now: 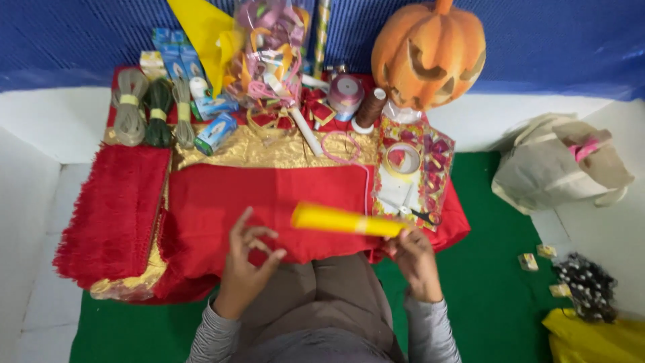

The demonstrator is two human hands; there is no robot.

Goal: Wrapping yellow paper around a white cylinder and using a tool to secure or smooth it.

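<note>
Seen from above, the right hand (411,259) grips one end of a rolled yellow paper tube (346,220), fingers closed around it, so the tube sticks out to the left and slightly upward over a red cloth (269,202). The left hand (247,265) hovers just beside the tube's free end without touching it, its fingers spread and loosely curled, holding nothing. Both wrists wear grey striped sleeves (430,333), and the person's brown-clad lap lies between them. The red cloth covers a low surface, with a gold fabric (269,153) showing along its far edge and a thick red fringed textile (114,212) lying to the left. Just beyond the right hand sit small black-handled scissors (423,216) on a clear packet of red and gold decorations (416,168), with a roll of tape (402,158) resting on the packet. Further back are bundles of grey and green cord (151,107), small blue boxes (215,133), a clear bag of mixed ribbons (272,54), spools of ribbon and brown thread (369,107), and a large orange carved pumpkin (430,50). A beige cloth bag (557,165) rests well apart on the right, at the edge of the green floor mat (497,269).
</note>
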